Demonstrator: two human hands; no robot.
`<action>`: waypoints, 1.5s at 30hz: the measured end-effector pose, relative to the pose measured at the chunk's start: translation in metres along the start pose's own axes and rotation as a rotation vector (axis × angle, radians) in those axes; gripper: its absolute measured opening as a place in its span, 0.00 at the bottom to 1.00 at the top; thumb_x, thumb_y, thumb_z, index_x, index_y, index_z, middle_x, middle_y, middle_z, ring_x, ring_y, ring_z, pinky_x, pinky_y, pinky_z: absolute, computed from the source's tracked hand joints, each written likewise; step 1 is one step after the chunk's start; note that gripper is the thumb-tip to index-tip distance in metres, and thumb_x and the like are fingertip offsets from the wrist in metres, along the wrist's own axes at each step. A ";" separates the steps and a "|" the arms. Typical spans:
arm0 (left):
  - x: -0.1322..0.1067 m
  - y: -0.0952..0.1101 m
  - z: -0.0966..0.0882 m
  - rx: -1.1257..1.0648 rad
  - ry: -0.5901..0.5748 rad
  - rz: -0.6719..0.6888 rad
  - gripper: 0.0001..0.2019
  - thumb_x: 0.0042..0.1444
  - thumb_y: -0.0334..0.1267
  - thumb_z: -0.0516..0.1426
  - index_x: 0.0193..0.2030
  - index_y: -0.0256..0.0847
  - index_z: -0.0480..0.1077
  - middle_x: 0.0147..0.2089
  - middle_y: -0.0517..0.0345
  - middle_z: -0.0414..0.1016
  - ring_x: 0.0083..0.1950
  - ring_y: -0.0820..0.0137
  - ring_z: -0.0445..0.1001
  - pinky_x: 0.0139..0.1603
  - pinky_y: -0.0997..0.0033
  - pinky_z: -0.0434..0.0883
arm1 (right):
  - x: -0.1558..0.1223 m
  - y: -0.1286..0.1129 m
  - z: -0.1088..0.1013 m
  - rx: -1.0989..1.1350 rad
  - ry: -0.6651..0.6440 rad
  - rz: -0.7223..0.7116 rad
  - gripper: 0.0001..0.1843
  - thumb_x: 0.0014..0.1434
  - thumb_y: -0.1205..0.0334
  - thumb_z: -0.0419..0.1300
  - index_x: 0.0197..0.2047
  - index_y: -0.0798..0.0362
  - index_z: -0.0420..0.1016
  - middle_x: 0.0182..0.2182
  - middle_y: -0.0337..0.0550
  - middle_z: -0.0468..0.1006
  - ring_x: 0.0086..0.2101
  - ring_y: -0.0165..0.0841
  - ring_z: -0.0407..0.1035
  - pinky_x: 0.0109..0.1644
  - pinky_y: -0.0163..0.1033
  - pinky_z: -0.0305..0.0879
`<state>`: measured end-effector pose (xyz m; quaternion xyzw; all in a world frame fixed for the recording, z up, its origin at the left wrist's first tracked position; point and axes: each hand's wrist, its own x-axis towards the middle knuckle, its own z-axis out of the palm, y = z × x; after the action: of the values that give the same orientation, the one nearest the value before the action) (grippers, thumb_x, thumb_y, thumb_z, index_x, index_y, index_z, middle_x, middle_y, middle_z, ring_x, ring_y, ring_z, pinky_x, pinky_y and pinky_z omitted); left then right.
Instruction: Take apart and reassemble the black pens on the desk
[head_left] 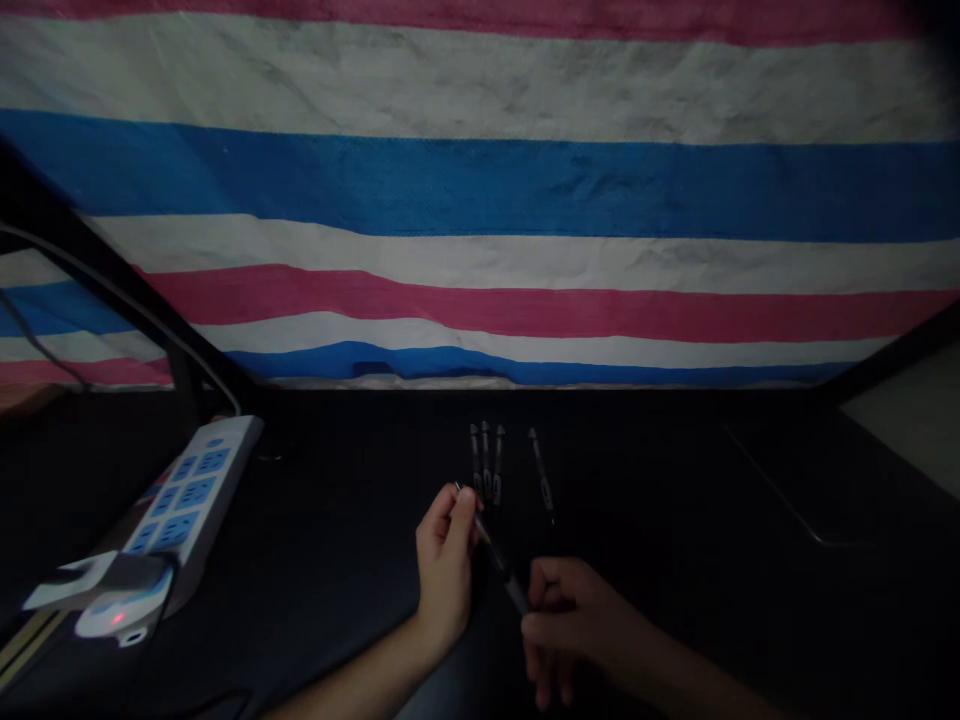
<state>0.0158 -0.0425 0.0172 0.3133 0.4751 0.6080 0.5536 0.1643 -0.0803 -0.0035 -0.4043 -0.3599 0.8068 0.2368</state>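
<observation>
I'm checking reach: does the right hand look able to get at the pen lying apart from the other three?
Probably yes: the lone pen lies beyond the right hand, nothing visible between, though that hand holds one end of another pen.

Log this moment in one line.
left hand: grips slim dark pen, far end; right hand: holds its near end; black tabletop: three similar pens grouped, another apart; left: white blue-socketed power strip

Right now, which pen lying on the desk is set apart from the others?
The rightmost pen, alone across a gap; the other three pens lie close together to its left.
</observation>
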 end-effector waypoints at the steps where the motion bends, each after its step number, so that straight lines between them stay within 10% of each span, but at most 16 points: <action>1: 0.000 0.000 0.000 0.004 0.001 -0.002 0.19 0.53 0.52 0.60 0.25 0.38 0.65 0.19 0.69 0.53 0.20 0.79 0.50 0.18 0.81 0.51 | 0.000 0.001 0.000 -0.009 0.007 0.006 0.18 0.48 0.61 0.62 0.34 0.51 0.54 0.19 0.38 0.78 0.17 0.32 0.73 0.18 0.29 0.63; 11: 0.005 -0.004 -0.005 0.003 0.013 0.023 0.18 0.56 0.50 0.58 0.26 0.38 0.65 0.19 0.68 0.56 0.20 0.79 0.53 0.19 0.81 0.53 | -0.001 0.000 0.000 0.091 -0.164 0.027 0.25 0.57 0.41 0.55 0.41 0.57 0.62 0.29 0.51 0.80 0.23 0.36 0.77 0.23 0.33 0.67; 29: 0.036 0.012 -0.013 -0.119 0.230 0.118 0.15 0.52 0.47 0.60 0.25 0.38 0.66 0.19 0.68 0.58 0.19 0.80 0.54 0.17 0.84 0.53 | -0.002 0.005 -0.003 0.036 -0.092 0.037 0.21 0.49 0.56 0.66 0.34 0.51 0.55 0.18 0.41 0.78 0.14 0.30 0.70 0.15 0.26 0.57; 45: -0.001 -0.002 -0.001 0.022 0.044 0.086 0.18 0.57 0.51 0.57 0.26 0.39 0.64 0.19 0.66 0.58 0.20 0.79 0.54 0.19 0.81 0.55 | 0.003 0.003 -0.001 0.049 0.022 -0.012 0.24 0.50 0.47 0.64 0.35 0.49 0.52 0.18 0.38 0.77 0.13 0.30 0.69 0.12 0.25 0.55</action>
<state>0.0156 -0.0441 0.0145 0.3261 0.4797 0.6329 0.5128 0.1632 -0.0798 -0.0079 -0.4049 -0.3397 0.8096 0.2552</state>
